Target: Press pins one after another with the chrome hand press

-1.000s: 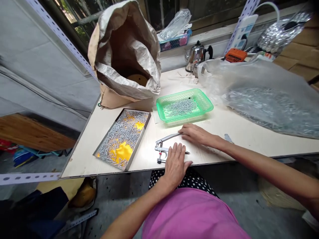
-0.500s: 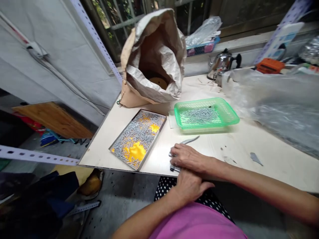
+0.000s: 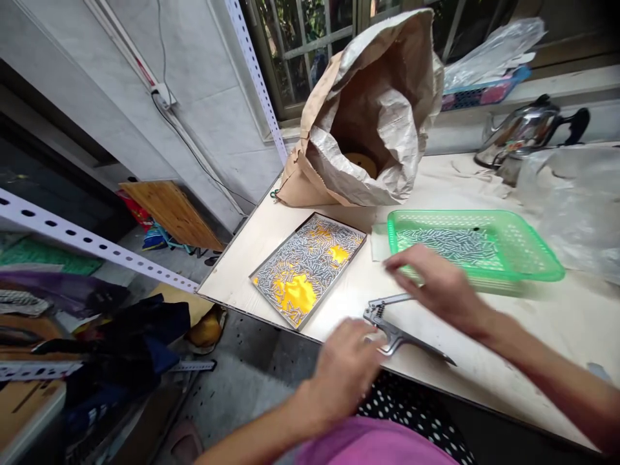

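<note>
1. Your pliers lie on the table, close to the edge by your lap. Call them the middle of a clock, with twelve pointing away from you.
2. The two handles are spread apart. One thin handle points to four o'clock, and a small spring sits near the other one.
3. Your left hand is at eight o'clock, with its fingertips over the head of the pliers. The fingers are bent and blurry, so I can't tell if they grip it.
4. Your right hand is at one o'clock, in front of the end of the top handle. One finger pokes out to ten o'clock. I can't tell if your thumb and finger touch each other.
5. At ten o'clock is a flat tray. Lots of little metal bits lie in it, with yellow patches showing between them.
6. Between one and two o'clock is a green basket with more small metal pins inside.
7. At twelve o'clock, a big paper bag stands with its mouth wide.
8. Farther off, at one o'clock, is a shiny kettle with a black handle.
</note>
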Tool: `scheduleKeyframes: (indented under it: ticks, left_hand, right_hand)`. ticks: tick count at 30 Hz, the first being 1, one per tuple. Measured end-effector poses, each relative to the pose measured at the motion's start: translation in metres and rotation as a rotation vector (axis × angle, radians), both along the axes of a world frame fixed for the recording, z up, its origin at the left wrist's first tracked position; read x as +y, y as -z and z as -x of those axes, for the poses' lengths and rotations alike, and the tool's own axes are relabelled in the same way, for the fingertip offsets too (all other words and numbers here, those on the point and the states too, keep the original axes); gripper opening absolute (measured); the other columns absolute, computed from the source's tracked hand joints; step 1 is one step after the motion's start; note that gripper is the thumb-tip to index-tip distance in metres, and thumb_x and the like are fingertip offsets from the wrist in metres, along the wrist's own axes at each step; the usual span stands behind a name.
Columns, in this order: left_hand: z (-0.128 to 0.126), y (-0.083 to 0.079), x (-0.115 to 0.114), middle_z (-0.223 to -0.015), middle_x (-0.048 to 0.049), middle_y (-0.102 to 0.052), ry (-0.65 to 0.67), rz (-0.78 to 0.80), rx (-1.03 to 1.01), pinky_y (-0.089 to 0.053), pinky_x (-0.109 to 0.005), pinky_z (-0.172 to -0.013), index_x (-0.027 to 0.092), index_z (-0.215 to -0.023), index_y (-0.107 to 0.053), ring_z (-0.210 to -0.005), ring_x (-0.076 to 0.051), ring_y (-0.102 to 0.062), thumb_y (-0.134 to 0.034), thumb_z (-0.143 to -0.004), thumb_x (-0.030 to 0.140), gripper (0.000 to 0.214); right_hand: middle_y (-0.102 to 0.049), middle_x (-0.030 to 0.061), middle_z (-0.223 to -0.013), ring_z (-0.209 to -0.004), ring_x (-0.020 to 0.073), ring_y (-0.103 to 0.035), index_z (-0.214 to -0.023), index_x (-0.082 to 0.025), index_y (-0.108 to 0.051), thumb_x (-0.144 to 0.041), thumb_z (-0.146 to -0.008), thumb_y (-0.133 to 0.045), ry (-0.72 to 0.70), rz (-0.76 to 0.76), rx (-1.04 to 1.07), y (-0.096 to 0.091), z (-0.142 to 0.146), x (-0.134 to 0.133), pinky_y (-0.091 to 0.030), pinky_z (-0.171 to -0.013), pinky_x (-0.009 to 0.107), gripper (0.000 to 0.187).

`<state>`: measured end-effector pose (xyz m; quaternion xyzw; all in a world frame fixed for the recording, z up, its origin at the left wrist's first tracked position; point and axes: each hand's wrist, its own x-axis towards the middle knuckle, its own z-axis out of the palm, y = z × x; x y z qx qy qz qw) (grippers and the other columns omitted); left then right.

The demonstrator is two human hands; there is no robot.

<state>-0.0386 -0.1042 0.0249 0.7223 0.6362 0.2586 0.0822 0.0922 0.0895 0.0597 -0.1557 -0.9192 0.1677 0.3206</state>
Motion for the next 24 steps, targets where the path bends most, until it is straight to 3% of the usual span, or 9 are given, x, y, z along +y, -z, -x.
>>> scheduleKeyframes:
  ticks: [3, 6, 8, 11, 16, 21, 24]
  left_hand:
    - [0.077, -0.017, -0.004, -0.097, -0.0082, -0.067, -0.407, 0.038, 0.180, -0.047, -0.039, -0.087, 0.020, -0.095, -0.069, -0.094, -0.023, -0.057, -0.044, -0.098, 0.023, 0.026]
    - [0.135, -0.012, 0.002, -0.091, -0.0081, -0.065, -0.575, 0.167, 0.327, -0.046, -0.036, -0.083, 0.018, -0.088, -0.070, -0.094, -0.024, -0.054, -0.051, -0.094, 0.026, 0.021]
    - [0.154, -0.003, 0.006, -0.093, -0.0083, -0.064, -0.627, 0.252, 0.390, -0.045, -0.034, -0.083, 0.017, -0.088, -0.071, -0.096, -0.024, -0.054, -0.054, -0.092, 0.028, 0.020]
    - [0.161, 0.008, 0.011, -0.095, -0.0093, -0.065, -0.647, 0.355, 0.461, -0.044, -0.034, -0.083, 0.017, -0.086, -0.072, -0.099, -0.025, -0.055, -0.056, -0.090, 0.030, 0.021]
    - [0.162, 0.013, 0.020, -0.099, -0.0125, -0.068, -0.679, 0.474, 0.535, -0.045, -0.034, -0.080, 0.015, -0.091, -0.072, -0.103, -0.028, -0.057, -0.050, -0.090, 0.025, 0.025]
    - [0.173, 0.010, 0.025, -0.100, -0.0142, -0.068, -0.622, 0.546, 0.578, -0.046, -0.035, -0.076, 0.014, -0.091, -0.072, -0.103, -0.030, -0.060, -0.041, -0.092, 0.024, 0.032]
    - [0.172, 0.003, 0.023, -0.097, -0.0137, -0.069, -0.579, 0.474, 0.570, -0.047, -0.035, -0.077, 0.015, -0.087, -0.071, -0.102, -0.030, -0.060, -0.040, -0.091, 0.024, 0.032]
  right_hand:
    - [-0.065, 0.0104, -0.095, -0.091, 0.0259, -0.058, -0.100, -0.022, -0.062, -0.035, -0.098, -0.043, 0.248, -0.154, 0.033, -0.013, -0.029, 0.052, -0.046, -0.085, 0.043, 0.024]
    - [-0.060, 0.0150, -0.092, -0.089, 0.0325, -0.055, -0.107, -0.021, -0.064, -0.045, -0.099, -0.029, 0.383, -0.256, -0.147, 0.007, -0.051, 0.077, -0.045, -0.074, 0.047, 0.043]
    - [-0.060, 0.0152, -0.097, -0.091, 0.0322, -0.056, -0.114, -0.022, -0.063, -0.046, -0.099, -0.032, 0.360, -0.231, -0.200, 0.026, -0.060, 0.067, -0.046, -0.074, 0.046, 0.042]
    - [-0.062, 0.0118, -0.103, -0.093, 0.0274, -0.059, -0.118, -0.022, -0.062, -0.042, -0.098, -0.039, 0.240, -0.120, -0.183, 0.047, -0.066, 0.023, -0.049, -0.079, 0.043, 0.036]
    - [-0.063, 0.0093, -0.099, -0.092, 0.0215, -0.062, -0.108, -0.021, -0.064, -0.036, -0.099, -0.039, 0.145, 0.096, -0.254, 0.063, -0.068, -0.043, -0.051, -0.081, 0.036, 0.030]
    - [-0.061, 0.0072, -0.092, -0.083, 0.0196, -0.062, -0.102, -0.020, -0.066, -0.029, -0.097, -0.045, 0.101, 0.237, -0.459, 0.069, -0.073, -0.061, -0.050, -0.074, 0.032, 0.023]
    - [-0.061, 0.0077, -0.093, -0.081, 0.0195, -0.060, -0.099, -0.018, -0.065, -0.023, -0.095, -0.047, 0.152, 0.242, -0.544, 0.067, -0.077, -0.064, -0.047, -0.072, 0.032, 0.019]
